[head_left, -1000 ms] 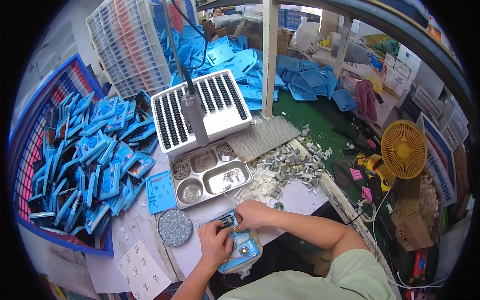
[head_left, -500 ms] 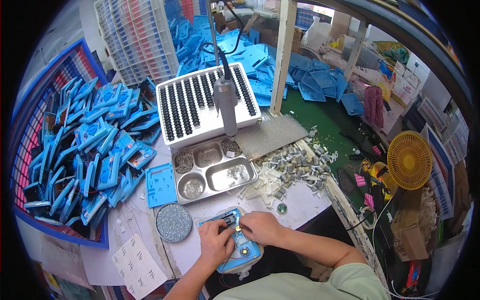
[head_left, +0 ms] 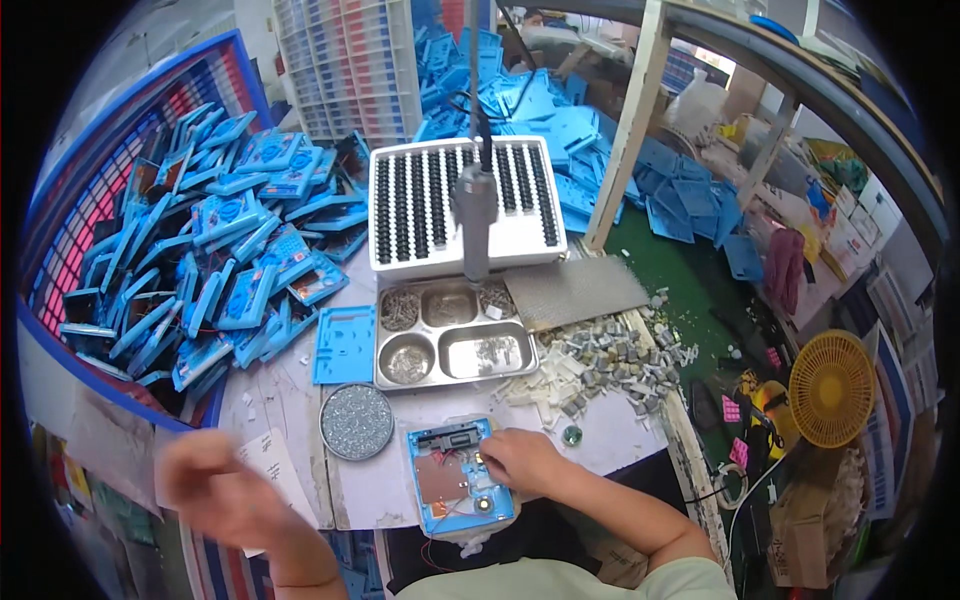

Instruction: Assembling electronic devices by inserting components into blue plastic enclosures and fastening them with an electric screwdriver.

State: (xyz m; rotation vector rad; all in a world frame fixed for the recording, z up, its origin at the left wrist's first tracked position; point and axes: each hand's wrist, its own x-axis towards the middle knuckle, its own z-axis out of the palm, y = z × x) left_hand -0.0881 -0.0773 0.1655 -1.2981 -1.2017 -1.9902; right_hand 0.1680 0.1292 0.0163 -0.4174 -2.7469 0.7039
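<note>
In front of me lies an opened blue plastic housing [head_left: 457, 508] with a brown circuit board [head_left: 440, 478], thin wires and a round metal part inside. My right hand [head_left: 522, 462] is at its right edge, fingers curled together; whatever the fingertips hold is hidden. Well off to the left, my left hand [head_left: 215, 490] is raised over the table edge and paper sheet, smeared by motion, so its fingers cannot be read. Beyond the housing stand a round tin of small metal pieces [head_left: 357, 422] and a compartmented steel tray [head_left: 455, 378] of small parts.
A hanging electric screwdriver [head_left: 477, 225] is above the steel tray, before a white tray with rows of black parts [head_left: 385, 262]. On the left, a blue crate [head_left: 70, 205] overflows with blue units. Small grey and white parts [head_left: 600, 365] are heaped to the right, beside a wooden post [head_left: 625, 125].
My left hand has left the housing and swung out to the left. My right hand stays at the housing's right side. The view has shifted, so the scene sits further right.
</note>
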